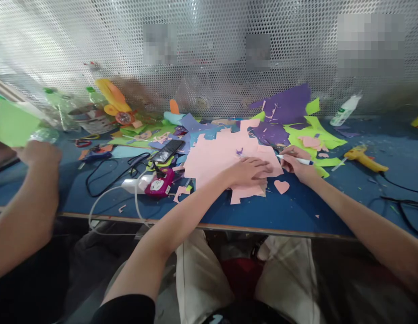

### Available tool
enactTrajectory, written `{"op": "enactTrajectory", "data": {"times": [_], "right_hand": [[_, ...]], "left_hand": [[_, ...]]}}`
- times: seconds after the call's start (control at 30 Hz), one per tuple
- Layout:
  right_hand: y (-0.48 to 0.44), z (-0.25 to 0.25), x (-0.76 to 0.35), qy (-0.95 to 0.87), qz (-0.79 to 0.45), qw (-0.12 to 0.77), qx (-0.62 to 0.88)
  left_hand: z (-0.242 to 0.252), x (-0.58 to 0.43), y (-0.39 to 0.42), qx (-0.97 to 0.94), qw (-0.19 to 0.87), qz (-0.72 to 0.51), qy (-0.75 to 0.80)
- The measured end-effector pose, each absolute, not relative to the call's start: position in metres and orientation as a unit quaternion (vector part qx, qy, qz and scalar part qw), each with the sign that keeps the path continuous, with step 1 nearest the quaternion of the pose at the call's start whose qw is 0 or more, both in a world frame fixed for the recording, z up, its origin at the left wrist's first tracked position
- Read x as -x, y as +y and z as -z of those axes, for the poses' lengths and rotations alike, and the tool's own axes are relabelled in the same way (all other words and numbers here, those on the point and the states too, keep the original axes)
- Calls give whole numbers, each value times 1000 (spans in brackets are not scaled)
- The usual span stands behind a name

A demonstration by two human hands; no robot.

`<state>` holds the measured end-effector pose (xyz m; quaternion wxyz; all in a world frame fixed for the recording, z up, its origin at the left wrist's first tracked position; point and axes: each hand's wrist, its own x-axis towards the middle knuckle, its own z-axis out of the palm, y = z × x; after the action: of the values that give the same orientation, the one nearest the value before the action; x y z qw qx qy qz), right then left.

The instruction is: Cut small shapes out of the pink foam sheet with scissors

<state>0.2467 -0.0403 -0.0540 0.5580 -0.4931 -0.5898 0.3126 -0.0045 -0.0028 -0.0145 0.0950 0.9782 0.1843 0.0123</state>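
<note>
A large pink sheet of paper (pixel 212 157) with cut, ragged edges lies before me on the blue table. My left hand (pixel 251 171) rests flat on its lower right part, fingers stretched out. At the sheet's right edge, my right hand (pixel 294 164) grips a white marker pen (pixel 301 160), its tip pointing left at the paper. Just below that hand lies a pink paper heart (pixel 281 186), apart from the sheet. Purple paper (pixel 286 105) and lime green paper scraps (pixel 316 132) spread behind and beside my right hand.
A yellow glue gun (pixel 366 158) and a white glue bottle (pixel 345 110) are on the right. Left of the sheet are a phone (pixel 168 150), a magenta power adapter (pixel 159 183) and cables. At far left, a co-worker's hand (pixel 40 155) is beside green paper (pixel 15 121).
</note>
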Motion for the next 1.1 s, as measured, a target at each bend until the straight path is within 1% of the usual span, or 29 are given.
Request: {"op": "enactTrajectory", "data": {"times": [0.1, 0.27, 0.4, 0.6, 0.8, 1.1], "right_hand": [[-43, 49, -244, -613, -258, 547, 509], [-39, 49, -246, -643, -210, 513, 529], [-35, 54, -250, -665, -185, 470, 550], [-37, 53, -249, -682, -155, 436, 567], [-39, 55, -248, -694, -113, 424, 571], [-37, 56, -248, -711, -97, 412, 562]], "left_hand": [[15, 4, -3, -977, 95, -7, 192], [20, 2, -1, -980, 84, -22, 181], [22, -1, -1, -980, 83, -19, 180], [19, -2, -5, -977, 89, -20, 191], [16, -2, -7, -976, 99, -16, 191], [15, -2, -7, -976, 108, -8, 189]]}}
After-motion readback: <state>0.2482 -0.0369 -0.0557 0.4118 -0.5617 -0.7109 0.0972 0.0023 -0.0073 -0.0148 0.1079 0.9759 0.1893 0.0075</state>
